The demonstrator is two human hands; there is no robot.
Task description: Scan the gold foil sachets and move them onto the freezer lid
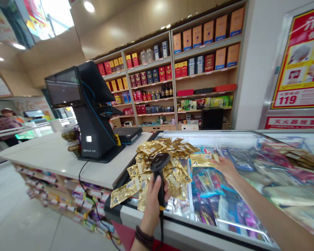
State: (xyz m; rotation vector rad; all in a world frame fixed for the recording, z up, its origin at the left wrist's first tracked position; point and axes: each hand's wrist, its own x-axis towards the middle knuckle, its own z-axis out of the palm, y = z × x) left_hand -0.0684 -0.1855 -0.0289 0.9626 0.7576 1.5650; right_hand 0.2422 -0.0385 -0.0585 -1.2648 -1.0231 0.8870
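Two bare hands work over a glass-topped freezer (pixel 138 218) in the head view. At lower centre, the left hand (pixel 153 197) has its fingers closed around the handle of a black scanner (pixel 161 162). Right of centre, the right hand (pixel 227 168) pinches one end of a gold packet (pixel 202 160) between nearly closed fingers, the packet held beside a loose pile of similar packets (pixel 176 177). More gold packets (pixel 300 159) lie at the right edge.

Spillage is the chief risk: glossy foil on smooth glass may slide if the scanner or its cord (pixel 161 226) brushes the pile, and the outlying packet (pixel 123 193) at lower left, on the freezer's dark corner, seems likeliest to fall. A light pinch could also let the held packet slip.

The scanner hides part of the pile; the right fingertips are indistinct. Glare obscures goods beneath the glass, and the cord's far end is cut off below.
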